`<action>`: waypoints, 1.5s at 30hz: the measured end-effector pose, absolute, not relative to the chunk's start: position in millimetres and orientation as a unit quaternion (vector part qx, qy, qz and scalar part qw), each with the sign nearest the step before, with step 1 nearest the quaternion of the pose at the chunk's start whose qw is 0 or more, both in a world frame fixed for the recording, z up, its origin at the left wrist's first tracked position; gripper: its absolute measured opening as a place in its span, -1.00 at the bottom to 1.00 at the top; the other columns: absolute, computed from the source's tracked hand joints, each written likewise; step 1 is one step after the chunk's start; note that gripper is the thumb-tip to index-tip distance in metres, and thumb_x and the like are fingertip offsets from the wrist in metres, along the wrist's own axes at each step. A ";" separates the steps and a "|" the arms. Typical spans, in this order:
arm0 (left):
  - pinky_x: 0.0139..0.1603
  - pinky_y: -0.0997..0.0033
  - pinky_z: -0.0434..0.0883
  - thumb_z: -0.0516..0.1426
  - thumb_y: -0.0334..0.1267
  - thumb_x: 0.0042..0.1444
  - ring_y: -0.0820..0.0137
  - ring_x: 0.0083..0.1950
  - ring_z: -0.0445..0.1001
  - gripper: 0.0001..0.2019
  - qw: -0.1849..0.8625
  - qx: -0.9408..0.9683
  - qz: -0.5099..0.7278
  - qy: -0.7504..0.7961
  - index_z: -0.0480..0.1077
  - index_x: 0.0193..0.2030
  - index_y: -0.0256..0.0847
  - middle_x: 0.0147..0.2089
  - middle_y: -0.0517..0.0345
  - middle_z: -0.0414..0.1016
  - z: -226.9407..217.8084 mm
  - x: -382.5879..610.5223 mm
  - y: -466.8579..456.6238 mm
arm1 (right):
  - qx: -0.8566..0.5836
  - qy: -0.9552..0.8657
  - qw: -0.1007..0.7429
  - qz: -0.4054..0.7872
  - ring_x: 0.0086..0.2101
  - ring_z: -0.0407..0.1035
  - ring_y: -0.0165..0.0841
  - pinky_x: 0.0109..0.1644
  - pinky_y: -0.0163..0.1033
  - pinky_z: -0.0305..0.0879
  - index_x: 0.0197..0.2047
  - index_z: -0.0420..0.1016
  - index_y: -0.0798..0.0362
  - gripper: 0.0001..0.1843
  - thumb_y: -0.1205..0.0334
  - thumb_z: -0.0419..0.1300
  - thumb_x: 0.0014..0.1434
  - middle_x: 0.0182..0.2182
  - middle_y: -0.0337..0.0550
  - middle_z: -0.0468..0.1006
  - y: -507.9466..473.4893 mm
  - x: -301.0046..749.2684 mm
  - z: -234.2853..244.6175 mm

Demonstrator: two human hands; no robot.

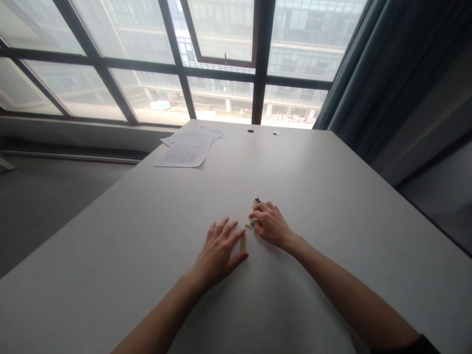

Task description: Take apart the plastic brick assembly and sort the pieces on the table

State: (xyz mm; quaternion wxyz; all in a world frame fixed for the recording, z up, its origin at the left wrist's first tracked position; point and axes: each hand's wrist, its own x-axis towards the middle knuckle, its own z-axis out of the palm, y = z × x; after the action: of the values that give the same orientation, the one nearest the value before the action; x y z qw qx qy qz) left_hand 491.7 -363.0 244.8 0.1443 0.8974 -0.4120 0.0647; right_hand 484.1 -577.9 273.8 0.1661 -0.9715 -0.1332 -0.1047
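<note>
A small tan rectangular block [243, 242] with a patterned surface lies on the white table. My left hand [219, 248] holds it between thumb and index finger, one at each end, while the other fingers are stretched out on the tabletop. Just right of the block is a small pile of yellow and dark blue pieces [252, 223], too small to name. My right hand [272, 225] is over this pile with fingers curled down among the pieces. Whatever its fingertips pinch is hidden. A few dark pieces [257, 200] show beyond the right fingers.
Printed sheets of paper [187, 148] lie at the far left of the white table [309, 167]. Two round cable holes [250, 131] are near its far edge. Large windows [221, 93] stand behind, and a dark blue curtain [368, 73] hangs at the right.
</note>
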 end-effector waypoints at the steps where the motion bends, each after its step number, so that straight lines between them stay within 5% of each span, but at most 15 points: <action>1: 0.31 -0.23 -0.08 0.08 0.06 0.14 0.00 0.37 -0.02 -0.47 0.136 0.897 0.068 -0.414 0.24 0.22 -0.03 0.31 -0.03 0.17 244.8 491.2 -364.4 | -0.972 -0.138 0.159 -0.107 -0.07 0.22 -0.25 0.01 -0.16 0.14 -0.19 0.54 0.00 -0.80 0.38 0.19 0.10 -0.13 -0.13 0.46 -577.2 482.2 273.6; 7: 0.31 -0.25 -0.12 0.02 0.13 0.16 -0.02 0.39 -0.07 -0.45 0.117 0.903 0.068 -0.407 0.21 0.25 -0.02 0.34 -0.04 0.11 243.7 494.5 -375.7 | -0.976 -0.143 0.113 -0.119 -0.09 0.22 -0.23 0.01 -0.12 0.10 -0.33 0.55 0.01 -0.86 0.37 0.16 0.13 -0.18 -0.11 0.49 -578.4 471.2 267.1; 26: 0.32 -0.25 -0.12 0.12 0.24 0.01 -0.01 0.37 -0.03 -0.30 0.167 0.893 0.012 -0.419 0.21 0.23 -0.08 0.32 -0.06 0.16 254.0 503.2 -359.9 | -0.980 -0.055 0.166 -0.095 -0.05 0.22 -0.19 0.02 -0.12 0.14 -0.01 0.48 0.01 -0.66 0.29 0.16 0.12 -0.06 -0.04 0.41 -581.1 504.5 269.5; 36: 0.33 -0.24 -0.13 0.14 -0.02 0.10 0.01 0.37 -0.04 -0.50 0.171 0.889 0.026 -0.425 0.27 0.17 -0.07 0.30 -0.01 0.19 246.4 498.7 -357.5 | -0.988 -0.046 0.138 -0.057 -0.03 0.22 -0.18 0.02 -0.12 0.12 -0.12 0.54 0.02 -0.76 0.23 0.14 0.14 -0.07 -0.03 0.43 -570.1 513.0 273.6; 45: 0.33 -0.21 -0.10 0.10 -0.09 0.15 0.04 0.37 -0.02 -0.57 0.176 0.888 0.037 -0.423 0.28 0.16 -0.06 0.28 0.02 0.22 244.5 498.9 -357.0 | -0.979 0.004 0.183 -0.092 -0.04 0.23 -0.21 0.07 -0.14 0.12 -0.09 0.54 0.01 -0.68 0.38 0.15 0.07 -0.08 -0.07 0.44 -599.8 507.7 272.1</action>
State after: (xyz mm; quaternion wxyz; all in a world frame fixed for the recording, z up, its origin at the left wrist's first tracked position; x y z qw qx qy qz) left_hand 498.9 -357.0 244.5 0.1762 0.8879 -0.4232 0.0374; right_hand 507.7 -599.8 272.1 0.1834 -0.9787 0.0041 -0.0921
